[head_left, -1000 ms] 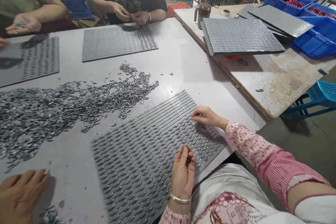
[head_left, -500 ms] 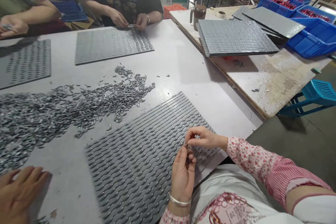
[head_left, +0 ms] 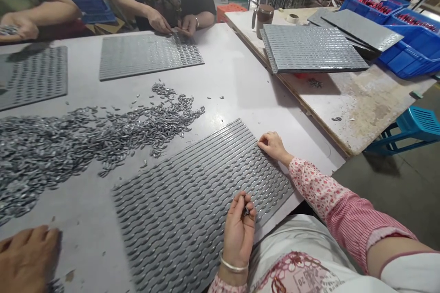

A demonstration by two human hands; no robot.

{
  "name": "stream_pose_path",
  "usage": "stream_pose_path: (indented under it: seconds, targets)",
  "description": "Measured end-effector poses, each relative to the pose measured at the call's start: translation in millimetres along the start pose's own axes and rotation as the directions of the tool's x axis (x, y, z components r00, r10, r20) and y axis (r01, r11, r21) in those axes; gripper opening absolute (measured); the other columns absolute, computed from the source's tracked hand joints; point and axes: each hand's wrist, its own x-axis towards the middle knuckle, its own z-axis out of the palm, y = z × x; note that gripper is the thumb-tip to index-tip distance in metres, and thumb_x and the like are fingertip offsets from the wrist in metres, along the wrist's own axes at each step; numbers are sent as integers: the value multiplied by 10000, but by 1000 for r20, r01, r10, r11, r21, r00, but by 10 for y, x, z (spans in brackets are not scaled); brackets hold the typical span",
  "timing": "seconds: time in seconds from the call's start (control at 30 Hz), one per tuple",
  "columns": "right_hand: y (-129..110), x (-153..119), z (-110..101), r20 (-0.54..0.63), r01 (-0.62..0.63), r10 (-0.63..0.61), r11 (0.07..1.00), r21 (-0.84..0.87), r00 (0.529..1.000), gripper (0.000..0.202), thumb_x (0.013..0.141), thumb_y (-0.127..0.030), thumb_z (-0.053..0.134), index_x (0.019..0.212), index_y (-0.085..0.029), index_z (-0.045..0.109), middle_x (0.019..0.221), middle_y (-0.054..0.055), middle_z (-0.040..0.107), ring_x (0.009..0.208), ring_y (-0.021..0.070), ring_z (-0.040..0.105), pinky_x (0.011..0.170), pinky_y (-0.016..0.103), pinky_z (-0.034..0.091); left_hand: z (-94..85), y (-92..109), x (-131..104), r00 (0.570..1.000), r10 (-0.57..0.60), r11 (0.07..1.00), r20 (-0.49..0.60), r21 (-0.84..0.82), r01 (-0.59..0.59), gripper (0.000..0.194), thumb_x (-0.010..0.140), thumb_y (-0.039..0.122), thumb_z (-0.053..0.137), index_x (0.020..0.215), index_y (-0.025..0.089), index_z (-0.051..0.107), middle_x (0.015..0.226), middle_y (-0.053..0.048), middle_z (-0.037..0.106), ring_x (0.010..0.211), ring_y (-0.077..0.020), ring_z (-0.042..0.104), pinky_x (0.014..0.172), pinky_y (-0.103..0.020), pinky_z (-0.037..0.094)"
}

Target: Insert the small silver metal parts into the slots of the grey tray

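Observation:
My left hand, with a bracelet at its wrist, is curled palm up around a few small dark metallic pieces above the near part of a grey ridged board. At the board's right edge, my right hand pinches its thumb and forefinger against the end of a row; whatever lies between the fingertips is too small to make out. Wavy rows of pieces cover much of the board, while its far rows show straight grooves. A large heap of loose grey pieces spreads over the white table to the left.
A person's hand rests at the lower left. Across the table, two people handle pieces over boards. On the wooden side table stand stacked boards, a brown cup and blue crates. A blue stool is at right.
My right hand has moved away from my left hand, up and right to the board's edge. My left hand stays nearly in place. The person's hand at lower left has shifted slightly left and down.

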Motion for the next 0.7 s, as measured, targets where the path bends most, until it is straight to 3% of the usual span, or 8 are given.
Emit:
stream_pose_path:
  seconds: [0.13,0.4,0.7]
  targets:
    - [-49,-21,-41,-4,41,-41,999,-7,999,78,780,-265,630,798,-191,646,836,30,589,846,182,459,825,312,347,-16,-3,-5,1000,5,1000,7,4,-5,141,823,62,528,898,105,639,770,-46,599,600,-63,554,540,-157,497]
    - [-281,0,46,100,320,-317,948,-8,943,79,783,-286,662,786,-211,685,914,41,576,941,200,434,857,330,344,1,-27,-69,1000,17,1000,-14,-9,-17,130,814,46,536,882,105,630,768,-45,613,584,-54,554,532,-147,490]
    - [-113,47,17,159,339,-333,941,-6,929,126,792,-330,662,789,-204,668,927,32,602,970,198,481,884,372,386,39,-59,-10,1000,-5,1000,21,-26,6,99,750,109,652,833,152,620,747,-2,626,575,-34,552,542,-123,466]
